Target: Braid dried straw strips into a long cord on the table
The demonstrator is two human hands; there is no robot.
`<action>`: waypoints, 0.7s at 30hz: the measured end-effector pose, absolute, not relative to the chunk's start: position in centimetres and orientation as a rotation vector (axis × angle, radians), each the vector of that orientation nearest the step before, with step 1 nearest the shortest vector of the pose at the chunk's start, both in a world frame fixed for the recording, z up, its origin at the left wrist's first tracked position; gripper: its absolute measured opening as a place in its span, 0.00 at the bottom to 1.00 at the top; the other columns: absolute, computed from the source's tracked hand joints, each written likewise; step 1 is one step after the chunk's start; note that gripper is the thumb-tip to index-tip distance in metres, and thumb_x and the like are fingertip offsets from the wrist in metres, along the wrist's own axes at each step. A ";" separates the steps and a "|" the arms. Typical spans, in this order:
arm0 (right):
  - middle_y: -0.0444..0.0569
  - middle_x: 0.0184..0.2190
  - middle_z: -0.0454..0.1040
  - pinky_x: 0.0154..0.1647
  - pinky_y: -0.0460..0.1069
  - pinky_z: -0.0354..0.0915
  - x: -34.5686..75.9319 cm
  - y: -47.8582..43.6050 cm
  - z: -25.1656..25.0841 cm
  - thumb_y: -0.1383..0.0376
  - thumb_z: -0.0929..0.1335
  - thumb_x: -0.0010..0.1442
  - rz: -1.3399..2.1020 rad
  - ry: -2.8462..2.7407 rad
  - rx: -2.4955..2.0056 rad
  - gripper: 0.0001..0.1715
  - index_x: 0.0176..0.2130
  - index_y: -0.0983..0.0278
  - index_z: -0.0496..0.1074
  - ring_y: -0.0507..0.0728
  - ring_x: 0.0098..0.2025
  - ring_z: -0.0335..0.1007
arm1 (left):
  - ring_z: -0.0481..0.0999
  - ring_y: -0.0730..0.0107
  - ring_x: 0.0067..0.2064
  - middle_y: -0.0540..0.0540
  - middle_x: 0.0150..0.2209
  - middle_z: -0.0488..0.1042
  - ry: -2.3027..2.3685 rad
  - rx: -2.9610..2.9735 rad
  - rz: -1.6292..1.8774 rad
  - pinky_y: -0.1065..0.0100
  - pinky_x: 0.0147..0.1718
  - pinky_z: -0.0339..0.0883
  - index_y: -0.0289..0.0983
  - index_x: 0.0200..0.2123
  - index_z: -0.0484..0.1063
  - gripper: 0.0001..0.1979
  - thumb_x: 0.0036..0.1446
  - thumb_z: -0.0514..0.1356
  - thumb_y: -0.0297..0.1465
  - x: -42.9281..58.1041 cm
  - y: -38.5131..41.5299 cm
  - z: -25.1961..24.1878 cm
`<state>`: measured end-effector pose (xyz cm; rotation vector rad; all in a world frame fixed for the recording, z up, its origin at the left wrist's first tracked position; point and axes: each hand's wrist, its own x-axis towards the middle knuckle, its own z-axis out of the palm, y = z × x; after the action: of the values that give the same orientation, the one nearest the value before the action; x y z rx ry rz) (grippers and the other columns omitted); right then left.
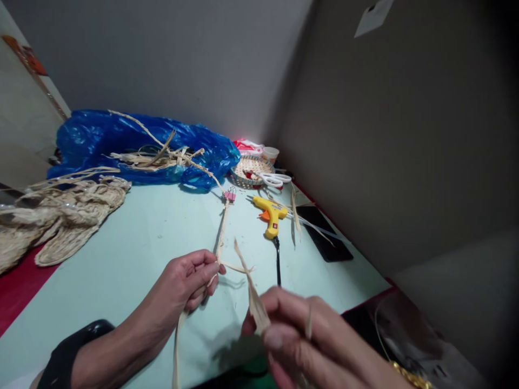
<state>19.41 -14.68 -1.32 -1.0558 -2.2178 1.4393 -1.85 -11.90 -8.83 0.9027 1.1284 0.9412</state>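
The yellow glue gun (271, 213) lies on the pale green tabletop (162, 227), its black cable (278, 262) running from the handle toward the person. To the left of the glue gun and nearer the person, the left hand (193, 278) pinches a pale plant-fibre cord (223, 229) between thumb and fingers. From that pinch the cord stretches away to a pink binder clip (230, 196), just left of the glue gun's nozzle, and continues past it to the blue plastic bag (89, 135), beyond and left of the glue gun. A short end sticks out of the pinch toward the glue gun, and a flat length hangs below the hand.

Directly on the person's side of the glue gun, the right hand (308, 335) pinches a loose dry strip (256, 302) between thumb and forefinger, its narrow tip pointing up near the cord but apart from it. The other fingers are blurred, so their exact curl is hard to judge.

Behind the glue gun, white-handled scissors (275, 178) rest against a shallow woven basket (237, 175). To its right lies a flat black slab (330, 243); far left sit woven fibre pieces (81, 216).
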 end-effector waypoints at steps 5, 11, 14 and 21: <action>0.41 0.23 0.62 0.27 0.43 0.54 19.3 -10.1 -0.3 0.62 0.59 0.68 1.102 -2.246 -1.176 0.14 0.31 0.64 0.64 0.49 0.26 0.57 | 0.46 0.86 0.15 0.56 0.19 0.65 1.137 0.938 0.922 0.75 0.16 0.35 0.35 0.30 0.68 0.14 0.54 0.61 0.41 -1.7 -11.6 -9.0; 0.45 0.26 0.68 0.28 0.46 0.51 18.7 -4.0 -0.7 0.69 0.62 0.63 0.264 -2.661 -1.275 0.08 0.32 0.65 0.66 0.50 0.26 0.59 | 0.44 0.87 0.15 0.56 0.17 0.65 1.170 0.921 0.907 0.76 0.16 0.33 0.35 0.27 0.67 0.16 0.51 0.63 0.43 -1.4 -11.5 -8.7; 0.48 0.33 0.73 0.31 0.46 0.54 18.9 -2.2 0.0 0.60 0.66 0.62 0.291 -2.726 -1.232 0.09 0.38 0.64 0.69 0.53 0.32 0.65 | 0.44 0.87 0.15 0.55 0.18 0.65 1.179 0.920 0.889 0.75 0.16 0.32 0.35 0.27 0.67 0.16 0.52 0.62 0.43 -1.5 -11.5 -8.8; 0.48 0.29 0.71 0.28 0.46 0.53 18.6 -0.7 -0.1 0.56 0.55 0.69 0.266 -2.530 -1.364 0.19 0.36 0.65 0.65 0.52 0.28 0.64 | 0.43 0.86 0.15 0.56 0.17 0.64 1.210 0.900 0.834 0.73 0.16 0.31 0.36 0.27 0.67 0.17 0.52 0.61 0.45 -1.5 -11.4 -9.0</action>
<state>18.57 -0.68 -0.10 -1.3645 -2.5304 0.2661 -1.47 -11.40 -8.95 0.8998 1.2098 0.8339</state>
